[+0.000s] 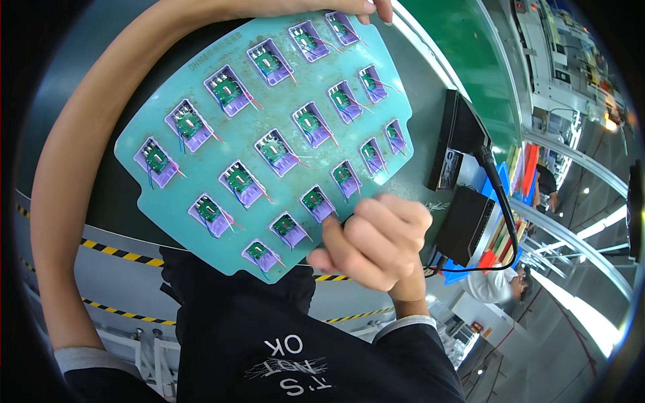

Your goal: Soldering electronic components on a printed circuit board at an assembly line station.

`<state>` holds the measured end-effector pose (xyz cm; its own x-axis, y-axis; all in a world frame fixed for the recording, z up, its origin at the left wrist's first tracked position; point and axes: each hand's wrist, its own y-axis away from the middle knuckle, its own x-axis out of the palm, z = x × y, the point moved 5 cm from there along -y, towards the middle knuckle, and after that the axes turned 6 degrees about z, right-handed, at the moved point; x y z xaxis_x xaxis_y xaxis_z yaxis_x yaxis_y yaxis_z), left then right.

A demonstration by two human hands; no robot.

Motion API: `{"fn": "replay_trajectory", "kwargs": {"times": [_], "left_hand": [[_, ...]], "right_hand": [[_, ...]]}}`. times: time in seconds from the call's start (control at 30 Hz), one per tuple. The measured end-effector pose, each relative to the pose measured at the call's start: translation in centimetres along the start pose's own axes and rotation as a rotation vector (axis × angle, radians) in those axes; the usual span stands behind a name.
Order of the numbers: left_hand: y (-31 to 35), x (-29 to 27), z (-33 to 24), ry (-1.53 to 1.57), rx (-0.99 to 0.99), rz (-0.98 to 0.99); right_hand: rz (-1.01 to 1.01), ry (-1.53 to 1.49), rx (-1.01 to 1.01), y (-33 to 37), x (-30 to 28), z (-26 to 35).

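Our left hand point(376, 8), grip mostly cropped, lies at the far edge of the flat turquoise panel point(289, 193) before us. Our right hand point(379, 240) curls, contents unclear, by a small purple plastic case point(322, 210); we should spare the thin red wires point(267, 195).

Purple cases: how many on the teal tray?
18 purple cases on the teal tray: six along its upper-left edge, six through the middle, six along its lower-right edge. None seems fully hidden by the right hand.

Black-and-yellow hazard tape point(121, 252) runs below a dark workbench point(424, 101); beyond lies a green surface point(463, 40) (floor or mat, unclear), with bright strip lights point(579, 312) at right.
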<state>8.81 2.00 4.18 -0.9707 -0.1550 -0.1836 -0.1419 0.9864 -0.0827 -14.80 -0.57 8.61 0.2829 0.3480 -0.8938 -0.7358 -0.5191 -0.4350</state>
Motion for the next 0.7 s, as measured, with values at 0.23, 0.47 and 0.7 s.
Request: {"fn": "replay_trajectory", "kwargs": {"times": [0.23,0.47,0.7], "left_hand": [[-0.8,0.4,0.7,0.058,0.043,0.021],[-0.3,0.1,0.9,0.038,0.081,0.025],[-0.6,0.2,1.0,0.019,0.109,0.039]], "right_hand": [[-0.010,0.014,0.059,0.5,-0.7,-1.5],[-0.010,0.001,-0.025,0.2,0.7,0.4],[-0.012,-0.030,-0.041,0.3,0.5,1.2]]}}
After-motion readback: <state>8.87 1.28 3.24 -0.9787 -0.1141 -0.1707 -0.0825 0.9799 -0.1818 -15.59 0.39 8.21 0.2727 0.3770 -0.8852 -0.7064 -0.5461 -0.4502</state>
